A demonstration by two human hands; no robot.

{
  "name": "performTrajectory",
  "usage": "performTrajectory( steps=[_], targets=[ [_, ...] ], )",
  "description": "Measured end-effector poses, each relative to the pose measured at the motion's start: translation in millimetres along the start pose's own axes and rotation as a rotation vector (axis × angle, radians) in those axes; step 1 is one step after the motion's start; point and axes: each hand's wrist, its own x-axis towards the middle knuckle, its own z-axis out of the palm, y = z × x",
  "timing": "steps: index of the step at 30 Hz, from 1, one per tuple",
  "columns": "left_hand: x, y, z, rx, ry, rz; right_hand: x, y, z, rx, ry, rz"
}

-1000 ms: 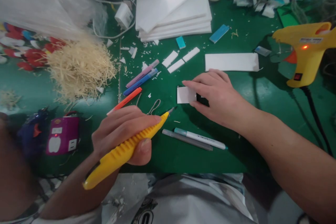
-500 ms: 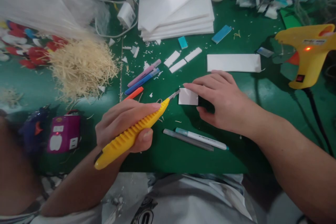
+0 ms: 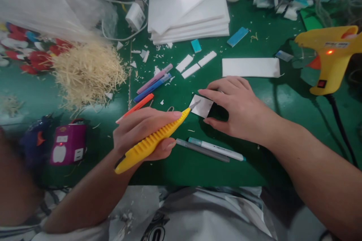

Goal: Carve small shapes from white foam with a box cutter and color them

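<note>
A yellow utility knife lies in the grip of my left hand, the thumb along its ribbed handle. Its blade reaches over a small white square piece, which looks like foam board. On the square's right side is my right hand, with index finger and thumb at opposite edges of it. Below lie a grey marker and a white-and-teal marker. An orange marker shows partly behind my left hand, near blue and purple markers.
White sheets are stacked at the back. A white strip and small white blocks lie mid-table. On the right stands a yellow glue gun with its light on. Straw and a purple box are at left.
The white square has turned to a slant. My left hand has moved right with the knife, bringing the blade over the square. My right thumb has shifted to the square's lower corner.
</note>
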Motion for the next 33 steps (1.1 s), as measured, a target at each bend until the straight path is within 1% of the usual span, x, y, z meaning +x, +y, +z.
performTrajectory(
  steps=[4,9,14,17,22,27,31,33],
  targets=[
    [0.5,-2.8,3.1,-0.036,0.013,0.035,1.7,1.0,0.1,-0.008,-0.021,0.006],
    [1.9,-4.9,5.3,-0.084,-0.015,0.082,2.8,2.2,1.2,-0.027,0.004,-0.018],
    [-0.1,-5.3,7.2,-0.1,-0.046,0.042,2.7,1.9,2.4,0.0,0.009,0.002],
    [-1.6,-5.2,8.1,-0.095,-0.039,0.026,2.6,1.8,2.5,0.0,0.019,-0.006],
    [-1.1,-5.9,7.4,-0.051,-0.041,0.021,2.7,2.1,2.9,0.002,0.017,-0.004],
    [-0.7,-3.9,6.6,-0.07,-0.042,0.026,2.9,1.6,3.6,0.014,0.01,0.019],
    [-1.7,-1.8,7.0,-0.059,-0.09,-0.017,3.1,1.9,3.6,-0.001,0.025,-0.001],
    [-1.7,-1.6,7.3,-0.074,-0.064,-0.001,3.1,2.5,3.6,-0.005,0.025,-0.004]
  ],
)
